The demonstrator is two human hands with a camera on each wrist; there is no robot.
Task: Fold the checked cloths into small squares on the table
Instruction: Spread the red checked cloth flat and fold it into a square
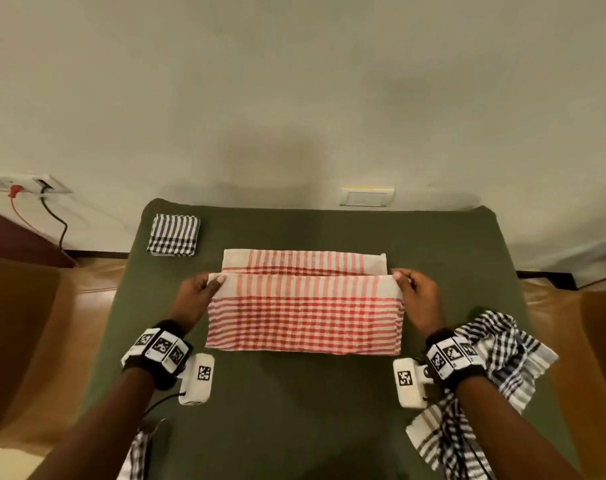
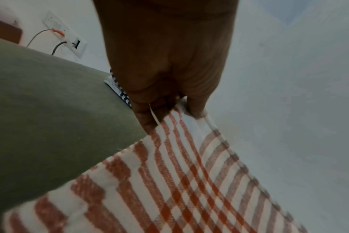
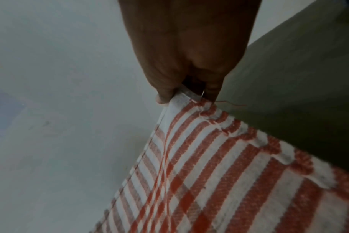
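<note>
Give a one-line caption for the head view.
Both hands pinch the red checked cloth's corners, mid-fold on the green table.

Cloths laid out on the table (image 1: 294, 410)

A half-folded cloth (image 1: 305, 317) lies at the middle, its lifted near layer held at the left corner by the left hand (image 1: 195, 294) and at the right corner by the right hand (image 1: 417, 296). A folded cloth (image 1: 174, 234) sits at the far left corner. A crumpled cloth (image 1: 502, 368) lies at the near right edge, under the right wrist.
</note>
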